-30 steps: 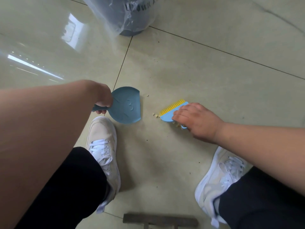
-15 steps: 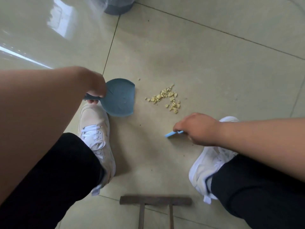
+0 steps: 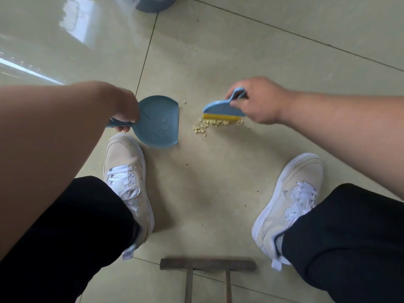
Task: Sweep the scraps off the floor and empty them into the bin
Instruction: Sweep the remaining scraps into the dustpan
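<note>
A small pile of yellow scraps (image 3: 204, 127) lies on the pale floor tiles between my hands. My left hand (image 3: 125, 110) grips the handle of a blue dustpan (image 3: 160, 122), which rests on the floor with its open lip facing right, a short gap from the scraps. My right hand (image 3: 256, 100) holds a small blue brush (image 3: 222, 109) by its looped handle. Its yellow bristles touch the floor on the far right side of the pile. One stray scrap (image 3: 185, 103) lies beyond the pan's lip. The bin (image 3: 155, 4) shows only its blue base at the top edge.
My two white shoes (image 3: 125, 171) (image 3: 290, 202) stand spread on either side of the bare floor, with black trouser legs below. A dark wooden stool frame (image 3: 207, 264) sits on the floor at the bottom centre. A tile joint (image 3: 146, 53) runs from the bin toward the pan.
My right hand swung the brush from the near side of the scraps to their far right side and set the bristles down on them. The pan stayed in place.
</note>
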Action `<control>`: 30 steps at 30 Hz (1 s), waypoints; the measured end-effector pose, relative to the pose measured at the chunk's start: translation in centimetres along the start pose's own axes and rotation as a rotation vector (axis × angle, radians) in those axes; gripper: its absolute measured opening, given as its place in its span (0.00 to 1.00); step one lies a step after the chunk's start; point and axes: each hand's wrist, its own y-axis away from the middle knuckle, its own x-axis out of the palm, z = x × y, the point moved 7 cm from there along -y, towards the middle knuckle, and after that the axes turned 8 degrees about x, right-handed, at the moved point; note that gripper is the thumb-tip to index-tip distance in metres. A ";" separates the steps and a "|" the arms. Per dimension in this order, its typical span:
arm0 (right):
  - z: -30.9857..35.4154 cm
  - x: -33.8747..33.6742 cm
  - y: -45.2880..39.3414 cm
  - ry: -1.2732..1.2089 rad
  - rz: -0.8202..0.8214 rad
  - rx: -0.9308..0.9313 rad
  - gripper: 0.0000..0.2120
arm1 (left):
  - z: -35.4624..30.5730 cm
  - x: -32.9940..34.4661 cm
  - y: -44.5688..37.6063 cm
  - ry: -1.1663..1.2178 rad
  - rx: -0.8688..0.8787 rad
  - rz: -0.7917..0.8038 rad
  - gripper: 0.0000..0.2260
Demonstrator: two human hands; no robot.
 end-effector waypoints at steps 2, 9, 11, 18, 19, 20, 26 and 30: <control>-1.0 -3.3 -0.5 -0.057 -0.145 0.049 0.10 | 0.4 -0.1 0.1 0.021 -0.008 -0.014 0.14; -5.2 -4.9 -0.3 0.138 -0.361 0.220 0.08 | 1.7 0.3 0.5 0.117 -0.037 -0.010 0.13; -4.3 -2.5 0.2 0.170 -0.307 0.181 0.09 | 2.0 0.3 0.7 0.109 -0.051 -0.008 0.13; 0.8 4.7 1.8 0.187 -0.146 0.012 0.18 | 2.7 1.9 1.0 0.266 -0.105 0.136 0.09; 1.3 4.9 1.6 0.186 -0.156 0.004 0.17 | 2.7 1.9 1.1 0.269 -0.113 0.148 0.09; 1.7 4.6 1.3 0.176 -0.175 0.003 0.15 | 2.7 2.1 1.2 0.271 -0.121 0.162 0.09; 3.4 1.7 -2.4 0.128 -0.295 0.012 0.12 | 3.8 1.4 1.8 0.238 -0.196 0.183 0.13; 6.2 4.2 -3.7 0.199 -0.198 -0.039 0.20 | 5.1 1.0 2.0 0.225 -0.230 0.157 0.11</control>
